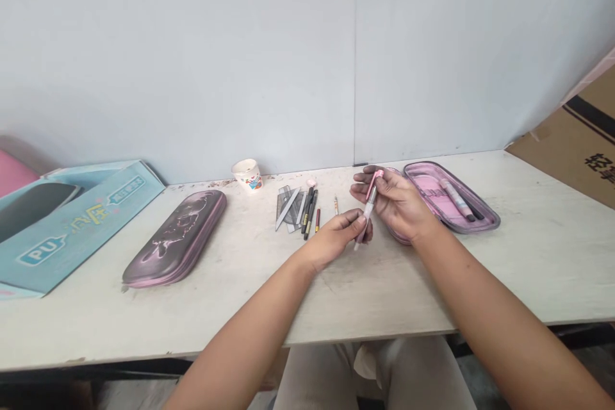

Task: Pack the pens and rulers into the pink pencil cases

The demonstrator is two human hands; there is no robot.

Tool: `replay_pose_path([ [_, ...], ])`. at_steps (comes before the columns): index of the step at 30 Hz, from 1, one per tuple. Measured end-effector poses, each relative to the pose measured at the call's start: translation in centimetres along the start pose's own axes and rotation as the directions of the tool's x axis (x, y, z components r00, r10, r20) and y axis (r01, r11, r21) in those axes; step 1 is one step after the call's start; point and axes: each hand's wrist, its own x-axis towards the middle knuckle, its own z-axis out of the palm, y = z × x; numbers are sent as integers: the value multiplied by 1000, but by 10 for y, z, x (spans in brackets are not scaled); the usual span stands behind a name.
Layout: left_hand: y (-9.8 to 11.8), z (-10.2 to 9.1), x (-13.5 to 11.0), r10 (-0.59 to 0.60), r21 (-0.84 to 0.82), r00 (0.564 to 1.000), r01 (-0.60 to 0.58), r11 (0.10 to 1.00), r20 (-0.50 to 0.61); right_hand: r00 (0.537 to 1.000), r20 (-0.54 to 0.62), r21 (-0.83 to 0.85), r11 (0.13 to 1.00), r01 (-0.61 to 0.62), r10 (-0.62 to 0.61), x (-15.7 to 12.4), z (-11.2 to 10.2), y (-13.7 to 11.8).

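A pen (370, 204) with a pink clip and a pale, partly clear barrel is held slantwise above the table. My left hand (340, 235) pinches its lower part, and the tip pokes out below the fingers. Around the pink upper end, my right hand (398, 202) closes with thumb and fingers. Behind my right wrist lies an open pink pencil case (473, 225), partly hidden by that hand. Inside it rests a thick pale pen (456, 197) beside a dark one. Left of my hands are several dark pens (311, 213), clear rulers (288, 206) and a short dark-red stick (318, 219).
A closed dark pencil case (177, 237) with pink trim lies to the left. Farther left is a light-blue box (91, 224) holding something dark. A paper cup (247, 176) stands by the wall. A brown carton (571, 147) is at the right.
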Motion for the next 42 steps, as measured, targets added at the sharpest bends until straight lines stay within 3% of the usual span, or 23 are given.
replay_pose_path([
  [2, 0, 1, -2, -7, -184, 999, 13, 983, 36, 998, 30, 7, 998, -63, 63, -2, 4, 1],
  [4, -2, 1, -4, -48, -254, 999, 48, 966, 4, 992, 46, -30, 993, -117, 118, -3, 8, 6],
  [8, -7, 1, -3, -119, -337, 973, 47, 941, -197, 979, 57, -231, 957, -177, 195, 0, 14, 19],
  [12, -5, 7, 9, -173, -399, 928, 28, 916, -331, 995, 48, -378, 923, -67, 92, 5, 13, 21],
  [15, 1, 19, 29, -163, -380, 905, 2, 925, -393, 999, -29, -485, 874, 3, -19, 6, 3, 12],
  [19, 13, 47, 69, -85, -158, 931, 29, 987, -355, 969, -146, -691, 721, 46, -201, -2, -31, -17],
  [22, 20, 73, 100, 2, 203, 963, 56, 977, -271, 909, -231, -888, 456, -52, -347, -13, -69, -46],
  [26, 22, 104, 131, 65, 629, 989, 32, 776, -130, 828, -340, -928, 18, -372, -446, -31, -119, -73],
  [29, 17, 120, 146, 37, 791, 995, 48, 611, -89, 818, -373, -855, -179, -486, -437, -40, -140, -77],
  [34, 7, 133, 158, -54, 875, 991, 135, 465, -125, 821, -408, -796, -284, -534, -400, -46, -147, -73],
  [42, 1, 139, 142, -9, 868, 994, 100, 487, -109, 803, -459, -765, -290, -575, -380, -50, -151, -69],
])
